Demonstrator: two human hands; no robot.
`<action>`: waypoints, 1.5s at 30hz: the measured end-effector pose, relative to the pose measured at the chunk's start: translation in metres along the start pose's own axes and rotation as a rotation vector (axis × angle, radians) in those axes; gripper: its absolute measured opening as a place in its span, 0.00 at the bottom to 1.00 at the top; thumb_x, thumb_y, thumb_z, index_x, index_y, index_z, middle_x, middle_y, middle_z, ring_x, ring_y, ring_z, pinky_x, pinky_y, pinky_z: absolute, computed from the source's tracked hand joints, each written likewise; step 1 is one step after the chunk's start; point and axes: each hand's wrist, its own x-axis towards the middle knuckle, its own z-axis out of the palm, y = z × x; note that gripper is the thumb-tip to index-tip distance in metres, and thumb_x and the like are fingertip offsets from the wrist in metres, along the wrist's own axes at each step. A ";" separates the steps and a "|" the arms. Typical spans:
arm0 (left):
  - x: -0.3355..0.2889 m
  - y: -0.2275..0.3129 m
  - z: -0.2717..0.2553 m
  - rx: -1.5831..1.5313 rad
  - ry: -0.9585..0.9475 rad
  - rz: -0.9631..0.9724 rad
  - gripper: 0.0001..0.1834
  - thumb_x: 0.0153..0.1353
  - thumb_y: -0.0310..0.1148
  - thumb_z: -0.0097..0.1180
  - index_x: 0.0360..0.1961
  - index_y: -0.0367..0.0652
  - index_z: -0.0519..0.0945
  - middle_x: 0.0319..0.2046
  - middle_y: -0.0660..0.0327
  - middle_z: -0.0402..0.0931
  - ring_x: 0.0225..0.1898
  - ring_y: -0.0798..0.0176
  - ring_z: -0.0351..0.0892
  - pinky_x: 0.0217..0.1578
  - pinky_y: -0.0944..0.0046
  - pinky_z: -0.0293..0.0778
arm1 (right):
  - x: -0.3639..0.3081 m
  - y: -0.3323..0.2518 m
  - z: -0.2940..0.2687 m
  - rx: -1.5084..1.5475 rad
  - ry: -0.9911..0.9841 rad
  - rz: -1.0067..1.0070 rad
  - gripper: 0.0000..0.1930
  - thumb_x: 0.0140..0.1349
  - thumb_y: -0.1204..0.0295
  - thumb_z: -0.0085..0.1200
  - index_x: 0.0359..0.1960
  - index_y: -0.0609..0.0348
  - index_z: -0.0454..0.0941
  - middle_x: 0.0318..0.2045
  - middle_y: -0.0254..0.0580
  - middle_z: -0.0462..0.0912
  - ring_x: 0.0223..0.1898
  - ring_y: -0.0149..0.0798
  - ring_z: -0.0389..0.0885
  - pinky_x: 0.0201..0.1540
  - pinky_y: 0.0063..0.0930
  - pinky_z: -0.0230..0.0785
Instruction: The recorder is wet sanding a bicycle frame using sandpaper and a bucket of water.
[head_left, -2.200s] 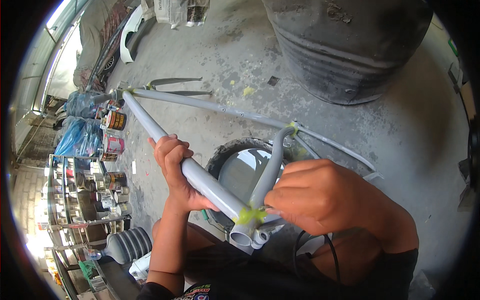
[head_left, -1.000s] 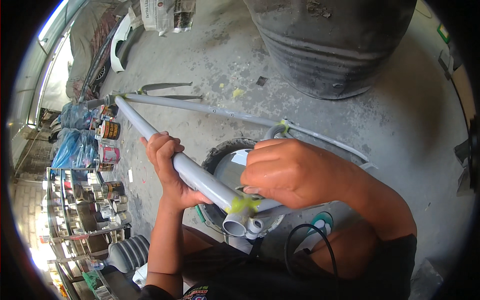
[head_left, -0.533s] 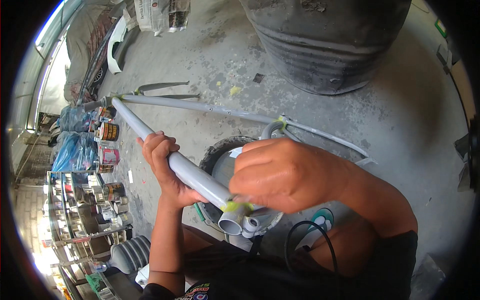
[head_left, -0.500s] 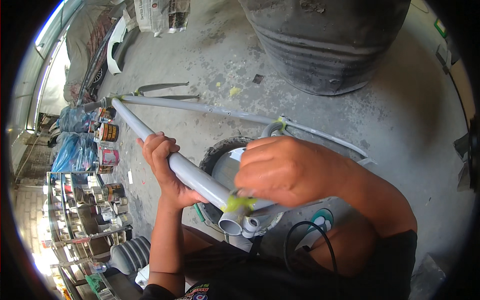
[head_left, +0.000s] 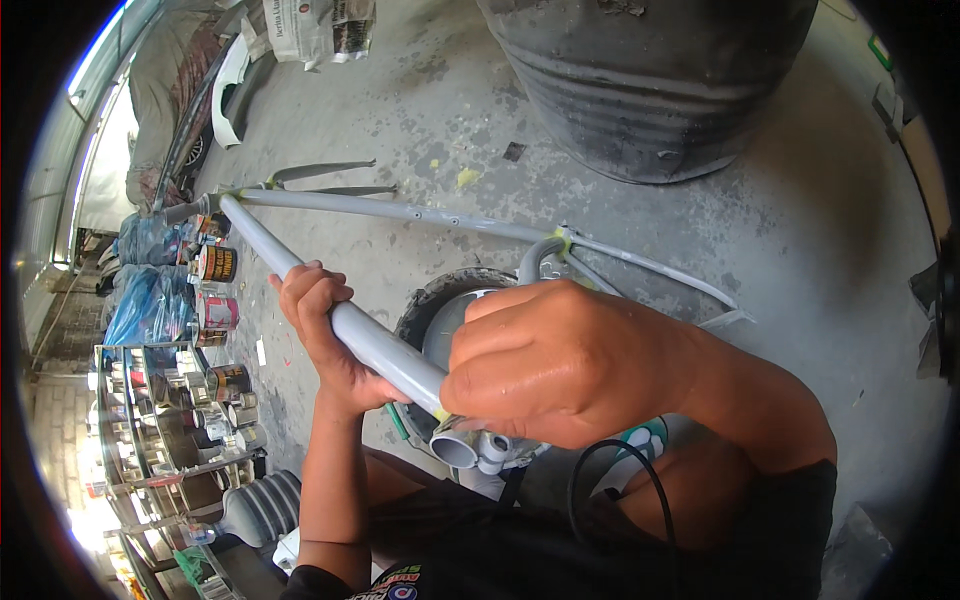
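Note:
A grey bicycle frame [head_left: 385, 345] slants across the view, with yellowish-green patches at its joints. My left hand [head_left: 322, 325] is wrapped round its thick tube, thumb underneath. My right hand [head_left: 560, 365] is closed, knuckles up, with its fingertips pressed at the joint beside the open round tube end [head_left: 455, 449]. A sliver of something greyish shows at those fingertips; its kind is hidden by the hand. Below the frame stands a round dark-rimmed bucket [head_left: 412, 322], mostly covered by my right hand and the tube.
A large dark ribbed drum [head_left: 650, 90] stands on the grey floor [head_left: 420, 120] at the far side. To the left are paint cans [head_left: 218, 264], blue plastic bags [head_left: 150, 305] and a rack [head_left: 180, 470] of containers. A clear ribbed bottle [head_left: 260, 508] lies near my left arm.
My right hand has moved left and toward me along the frame, now covering most of the yellowish-green joint. The frame has shifted slightly; my left hand keeps its hold.

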 end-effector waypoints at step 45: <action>-0.009 0.003 0.011 0.079 0.153 0.038 0.32 0.61 0.64 0.51 0.43 0.41 0.69 0.42 0.53 0.71 0.55 0.49 0.70 0.67 0.43 0.58 | -0.031 -0.002 -0.031 -0.073 -0.142 0.350 0.11 0.56 0.81 0.59 0.42 0.64 0.82 0.34 0.46 0.82 0.32 0.48 0.82 0.34 0.38 0.74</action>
